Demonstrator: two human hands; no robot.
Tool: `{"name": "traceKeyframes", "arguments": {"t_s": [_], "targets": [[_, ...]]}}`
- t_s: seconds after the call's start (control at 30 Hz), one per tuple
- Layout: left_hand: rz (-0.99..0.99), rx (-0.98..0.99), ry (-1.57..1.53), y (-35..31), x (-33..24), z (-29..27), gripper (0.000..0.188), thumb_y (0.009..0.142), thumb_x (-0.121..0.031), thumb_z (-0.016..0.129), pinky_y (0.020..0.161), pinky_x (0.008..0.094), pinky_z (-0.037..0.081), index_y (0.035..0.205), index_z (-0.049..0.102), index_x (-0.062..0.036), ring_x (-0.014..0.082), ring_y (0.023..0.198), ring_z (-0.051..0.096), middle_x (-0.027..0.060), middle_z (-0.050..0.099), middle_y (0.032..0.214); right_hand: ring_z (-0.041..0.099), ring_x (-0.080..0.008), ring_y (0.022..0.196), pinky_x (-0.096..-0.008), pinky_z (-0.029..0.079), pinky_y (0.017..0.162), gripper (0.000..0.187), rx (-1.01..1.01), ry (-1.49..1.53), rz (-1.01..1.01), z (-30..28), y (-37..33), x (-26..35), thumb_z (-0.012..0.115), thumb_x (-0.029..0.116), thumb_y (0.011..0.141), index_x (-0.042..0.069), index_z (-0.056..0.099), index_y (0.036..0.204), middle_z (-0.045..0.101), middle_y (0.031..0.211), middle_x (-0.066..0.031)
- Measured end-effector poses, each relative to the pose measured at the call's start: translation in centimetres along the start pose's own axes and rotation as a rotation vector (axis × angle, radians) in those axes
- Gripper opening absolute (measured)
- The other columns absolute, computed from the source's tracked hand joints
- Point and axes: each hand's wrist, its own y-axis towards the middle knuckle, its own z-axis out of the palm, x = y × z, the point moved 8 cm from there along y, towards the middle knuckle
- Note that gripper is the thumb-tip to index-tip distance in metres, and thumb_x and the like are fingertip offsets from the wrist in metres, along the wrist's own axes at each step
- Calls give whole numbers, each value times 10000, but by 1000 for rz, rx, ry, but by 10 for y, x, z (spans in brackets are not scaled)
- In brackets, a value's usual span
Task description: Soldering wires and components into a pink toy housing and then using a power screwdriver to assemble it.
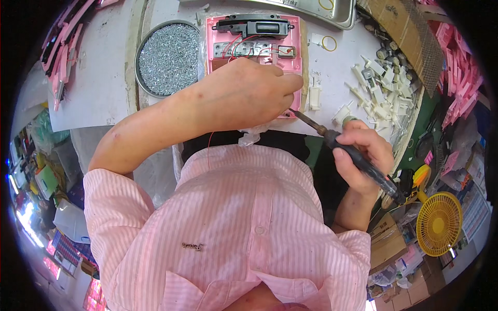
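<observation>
My right hand (365,153) is wrapped round the black handle of a soldering iron (358,160). Its thin tip reaches the lower right corner of a pink plastic casing (296,57). Across that casing lies my left hand (249,93), its fingers curled in, their tips and whatever they pinch hidden from view. Inside the casing, above my left hand, sit a black module (264,28) with a dark window and a metal strip (246,50). Thin red and green wires run over the strip. One loose red wire (209,150) hangs below my left forearm.
A round tin of small screws (170,59) stands left of the casing. White plastic parts (381,90) are heaped at the right, near pink strips (459,62). A metal tray (337,13) stands at the back. Past the table's right side is a yellow fan (439,225).
</observation>
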Motion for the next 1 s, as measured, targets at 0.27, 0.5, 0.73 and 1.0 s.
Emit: {"name": "traceKeyframes", "arguments": {"t_s": [0.27, 0.5, 0.73, 1.0], "targets": [[2, 84, 25, -1, 1, 4, 131, 776, -150, 635, 704, 344, 558, 862, 641, -52, 217, 946, 641, 51, 582, 1041, 508, -84, 660, -244, 384, 602, 236, -594, -167, 216, -161, -120, -16, 722, 69, 844, -25, 619, 1033, 604, 847, -41], [-18, 41, -13, 3, 0, 3, 164, 781, -95, 634, 758, 390, 548, 923, 646, -13, 275, 912, 654, 100, 626, 1051, 490, -62, 679, -198, 371, 600, 73, -1362, -390, 77, -274, -226, 31, 660, -5, 885, 33, 641, 946, 580, 814, 13], [-45, -65, -32, 5, 2, -3, 127, 826, -89, 614, 707, 390, 542, 935, 616, -22, 279, 885, 644, 91, 596, 1004, 553, -79, 728, -222, 423, 647, 131, -1428, -585, 139, -337, -229, -34, 723, 84, 897, 30, 678, 1007, 644, 887, -15], [-397, -323, -277, -21, 25, -4, 125, 847, -118, 667, 676, 431, 530, 926, 603, -46, 335, 803, 633, 119, 584, 926, 502, -114, 646, -264, 466, 597, 371, -1283, 986, 122, -262, -196, -117, 608, 182, 986, -74, 539, 1246, 678, 972, -150]]}}
